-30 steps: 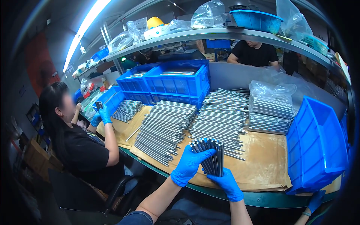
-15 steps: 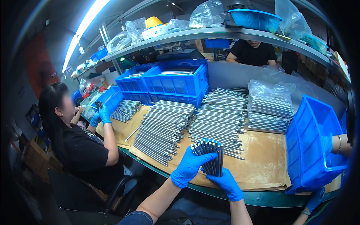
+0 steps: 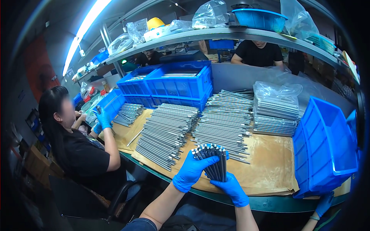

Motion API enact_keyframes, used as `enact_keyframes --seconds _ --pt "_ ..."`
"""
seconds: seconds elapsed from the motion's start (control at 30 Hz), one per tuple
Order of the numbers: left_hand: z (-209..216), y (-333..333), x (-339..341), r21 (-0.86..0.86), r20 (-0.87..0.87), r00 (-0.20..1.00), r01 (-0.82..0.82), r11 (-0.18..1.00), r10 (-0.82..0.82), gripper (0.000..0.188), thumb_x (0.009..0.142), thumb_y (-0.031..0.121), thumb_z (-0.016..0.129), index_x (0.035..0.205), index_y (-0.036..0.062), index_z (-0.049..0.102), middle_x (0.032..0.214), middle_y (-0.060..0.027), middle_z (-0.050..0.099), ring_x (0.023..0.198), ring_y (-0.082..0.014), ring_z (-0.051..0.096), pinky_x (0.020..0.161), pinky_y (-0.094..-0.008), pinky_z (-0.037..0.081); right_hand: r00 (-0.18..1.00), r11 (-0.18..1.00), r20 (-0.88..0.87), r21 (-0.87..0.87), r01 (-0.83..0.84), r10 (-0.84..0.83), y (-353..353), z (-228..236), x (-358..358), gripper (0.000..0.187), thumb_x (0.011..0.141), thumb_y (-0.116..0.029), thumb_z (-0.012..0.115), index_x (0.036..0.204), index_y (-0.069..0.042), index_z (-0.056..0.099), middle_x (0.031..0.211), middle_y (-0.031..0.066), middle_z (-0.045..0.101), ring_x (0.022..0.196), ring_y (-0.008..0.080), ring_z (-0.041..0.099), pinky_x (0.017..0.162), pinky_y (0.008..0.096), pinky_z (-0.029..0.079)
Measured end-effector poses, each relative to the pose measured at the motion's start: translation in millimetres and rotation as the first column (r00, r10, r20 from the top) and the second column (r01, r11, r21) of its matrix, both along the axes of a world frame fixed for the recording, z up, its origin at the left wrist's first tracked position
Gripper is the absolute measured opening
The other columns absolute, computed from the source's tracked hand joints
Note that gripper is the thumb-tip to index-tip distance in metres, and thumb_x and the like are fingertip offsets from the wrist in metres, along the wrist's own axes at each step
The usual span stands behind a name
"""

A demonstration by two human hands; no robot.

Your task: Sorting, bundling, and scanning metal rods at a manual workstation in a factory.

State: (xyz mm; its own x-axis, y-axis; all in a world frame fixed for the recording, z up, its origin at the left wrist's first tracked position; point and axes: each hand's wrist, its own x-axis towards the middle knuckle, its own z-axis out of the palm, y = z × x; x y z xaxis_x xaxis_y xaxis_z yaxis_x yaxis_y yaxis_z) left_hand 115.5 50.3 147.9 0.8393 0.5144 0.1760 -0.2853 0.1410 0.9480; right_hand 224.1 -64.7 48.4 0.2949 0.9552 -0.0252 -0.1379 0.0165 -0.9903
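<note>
In my gloved left hand (image 3: 191, 168) is a fanned bundle of dark metal rods (image 3: 215, 164), with the thumb across the front and the bright rod tips upward. Against the lower part of that bundle, my gloved right hand (image 3: 233, 189) is closed, its thumb near the rods' bottom ends. Some fingers of both hands are hidden behind the rods. Just beyond them, a wide stack of metal rods (image 3: 165, 133) lies on brown paper (image 3: 269, 163). A second stack of rods (image 3: 222, 123) lies to its right.
Blue bins (image 3: 175, 86) holding rods stand at the back, and a tilted blue bin (image 3: 322, 150) at the right. Bagged rods (image 3: 275, 109) lie beside it. A shelf (image 3: 216, 34) spans overhead. At left sits a gloved co-worker (image 3: 83, 134); another gloved hand (image 3: 325, 204) is low right.
The bundle in my hands has tilted slightly and its tips spread a little differently. At the right bin, another person's arm has drawn back. The left co-worker's hands have shifted.
</note>
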Motion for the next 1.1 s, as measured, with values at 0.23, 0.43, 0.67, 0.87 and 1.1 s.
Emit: enact_keyframes --seconds 0.23,0.43,0.67,0.87,1.1 --pt "17.6 -5.8 13.2 -0.002 0.076 0.953 0.295 0.955 -0.294 0.048 0.075 0.006 0.068 0.118 -0.0044 0.050 0.099 -0.0142 0.064 0.094 -0.0247 0.062 0.086 -0.0355 0.048 0.966 0.998 0.257 0.053 -0.025 0.010 -1.6 -8.8 12.0 0.041 0.078 -0.017 0.071 0.114 -0.004 0.057 0.104 0.0117 0.064 0.094 0.0202 0.061 0.085 0.0328 0.046" --pt "-1.2 12.4 10.0 0.091 -0.033 0.969 0.248 0.965 -0.246 0.031 0.071 -0.002 0.071 0.100 -0.0027 0.060 0.086 -0.0094 0.065 0.083 -0.0185 0.063 0.077 -0.0305 0.051 0.689 0.999 0.724 0.044 -0.017 -0.020 10.9 1.1 12.0 0.047 0.077 -0.024 0.072 0.117 -0.008 0.053 0.100 0.0168 0.063 0.091 0.0333 0.062 0.075 0.0371 0.049" --pt "-10.2 28.1 7.2 0.256 0.024 0.913 0.388 0.885 -0.407 0.025 0.071 0.000 0.072 0.093 -0.0007 0.061 0.086 -0.0113 0.066 0.087 -0.0224 0.063 0.092 -0.0386 0.045 0.882 0.942 0.448 0.336 -0.015 -0.146 11.9 8.8 -3.4 0.041 0.078 -0.021 0.070 0.113 -0.007 0.053 0.094 0.0176 0.063 0.085 0.0334 0.063 0.072 0.0361 0.050" --pt "12.0 1.6 6.8 0.031 0.164 0.986 0.032 0.999 -0.037 0.032 0.079 0.008 0.064 0.108 -0.0024 0.056 0.093 -0.0146 0.064 0.089 -0.0270 0.063 0.096 -0.0436 0.043 0.797 0.955 0.539 0.253 0.154 -0.271 8.1 25.4 -5.2 0.039 0.078 -0.018 0.069 0.111 -0.005 0.053 0.089 0.0157 0.063 0.081 0.0304 0.064 0.069 0.0351 0.050" --pt "-26.0 4.3 9.4 -0.004 0.086 0.990 0.111 0.994 -0.110 0.027 0.088 0.007 0.054 0.113 -0.0035 0.056 0.098 -0.0141 0.064 0.093 -0.0232 0.061 0.090 -0.0351 0.046 0.443 0.794 0.664 0.434 0.427 -0.602 -92.3 185.4 69.5 0.024 0.076 -0.013 0.070 0.094 -0.002 0.058 0.074 0.0084 0.056 0.068 0.0173 0.056 0.059 0.0309 0.045"
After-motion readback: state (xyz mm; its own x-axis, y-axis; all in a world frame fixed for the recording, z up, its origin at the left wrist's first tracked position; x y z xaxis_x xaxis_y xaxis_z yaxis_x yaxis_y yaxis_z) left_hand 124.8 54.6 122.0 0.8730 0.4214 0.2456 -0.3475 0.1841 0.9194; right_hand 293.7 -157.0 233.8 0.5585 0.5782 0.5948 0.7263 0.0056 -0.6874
